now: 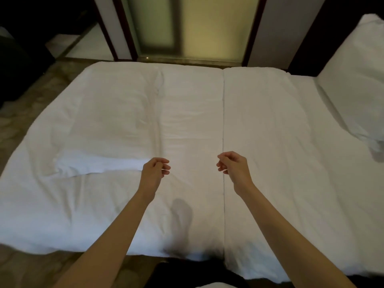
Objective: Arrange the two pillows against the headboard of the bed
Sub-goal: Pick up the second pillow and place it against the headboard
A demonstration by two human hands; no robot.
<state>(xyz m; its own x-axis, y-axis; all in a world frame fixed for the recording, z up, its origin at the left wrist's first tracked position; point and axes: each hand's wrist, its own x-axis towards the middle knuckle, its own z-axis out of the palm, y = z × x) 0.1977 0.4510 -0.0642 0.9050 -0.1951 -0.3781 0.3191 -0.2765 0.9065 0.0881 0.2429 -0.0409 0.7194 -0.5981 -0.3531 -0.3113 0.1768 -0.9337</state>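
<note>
One white pillow point(110, 121) lies flat on the left part of the bed point(270, 163), on top of the white duvet. A second white pillow point(357, 80) stands propped up at the far right edge of the view. My left hand point(155, 171) hovers just off the near right corner of the flat pillow, fingers loosely curled and holding nothing. My right hand point(232, 165) hovers over the middle of the bed beside the duvet's fold line, fingers also loosely curled and empty. The headboard itself is not visible.
A frosted glass door point(187, 28) with a dark frame stands beyond the far side of the bed. Patterned floor point(31, 90) runs along the left. Dark furniture fills the upper left corner. Another dark object sits at the bottom edge near me.
</note>
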